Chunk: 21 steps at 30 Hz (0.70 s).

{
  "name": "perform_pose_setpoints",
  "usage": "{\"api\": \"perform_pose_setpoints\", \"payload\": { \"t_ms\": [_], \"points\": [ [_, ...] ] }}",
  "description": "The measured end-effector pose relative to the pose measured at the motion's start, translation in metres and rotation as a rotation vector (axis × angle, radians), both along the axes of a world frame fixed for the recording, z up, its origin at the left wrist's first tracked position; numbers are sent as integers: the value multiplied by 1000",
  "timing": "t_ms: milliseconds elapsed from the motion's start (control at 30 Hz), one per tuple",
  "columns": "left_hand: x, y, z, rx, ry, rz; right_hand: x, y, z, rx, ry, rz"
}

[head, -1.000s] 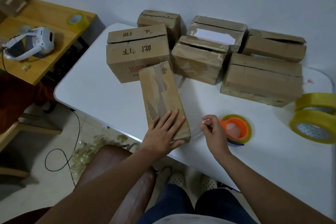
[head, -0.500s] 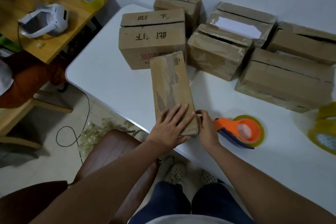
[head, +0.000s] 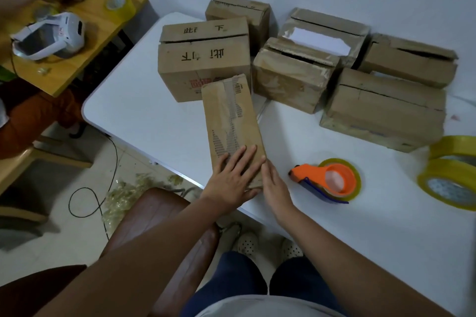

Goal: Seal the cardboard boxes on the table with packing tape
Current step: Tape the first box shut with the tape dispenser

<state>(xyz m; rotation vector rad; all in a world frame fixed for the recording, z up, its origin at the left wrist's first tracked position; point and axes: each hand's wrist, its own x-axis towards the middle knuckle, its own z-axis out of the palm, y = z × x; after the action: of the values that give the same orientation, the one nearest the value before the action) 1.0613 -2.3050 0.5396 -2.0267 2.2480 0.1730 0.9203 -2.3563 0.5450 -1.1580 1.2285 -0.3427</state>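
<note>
White table (head: 144, 116) bears a narrow box (head: 231, 123); left hand (head: 231, 177) fingers flat atop (spread), right hand (head: 274, 184) straight beside.

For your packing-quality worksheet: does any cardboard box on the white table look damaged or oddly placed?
Yes. The narrow flat cardboard box under the left hand lies askew, its surface torn where tape was stripped.

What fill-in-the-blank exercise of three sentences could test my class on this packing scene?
1. The left hand lies flat on the long ____ box.
2. The tape dispenser on the white table has an ____ handle.
3. The right hand touches the box's ____ side.

Missing words: cardboard; orange; right
</note>
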Motion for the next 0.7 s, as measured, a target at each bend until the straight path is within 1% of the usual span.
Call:
{"api": "perform_pose_setpoints", "payload": {
  "t_ms": [100,167,233,300,367,400,467,500,533,600,633,700],
  "points": [
    [0,-1,1,-8,6,-4,-4,-12,2,-9,24,94],
    [-2,-1,2,-4,13,-9,-6,-14,3,23,26,58],
    [-3,0,4,2,22,-11,-1,-11,2,11,16,28],
    [-2,-1,9,25,88,4,4,-8,1,-12,8,11],
    [3,-6,18,58,273,80,5,-7,0,-39,-6,-2],
    [6,-9,25,82,411,135,4,-7,0,-55,-11,3],
    [14,-13,42,106,760,283,1,-8,0,-85,6,48],
    [18,-10,48,61,924,385,0,-9,0,-109,33,82],
    [22,-5,53,-29,1047,506,-1,-10,0,-155,71,118],
    [28,12,56,-227,1204,776,-1,-10,5,-322,179,182],
    [32,23,54,-281,1271,908,-1,-10,10,-438,225,209],
    [37,44,46,-261,1383,1174,1,-7,20,-670,243,322]
  ]
}}
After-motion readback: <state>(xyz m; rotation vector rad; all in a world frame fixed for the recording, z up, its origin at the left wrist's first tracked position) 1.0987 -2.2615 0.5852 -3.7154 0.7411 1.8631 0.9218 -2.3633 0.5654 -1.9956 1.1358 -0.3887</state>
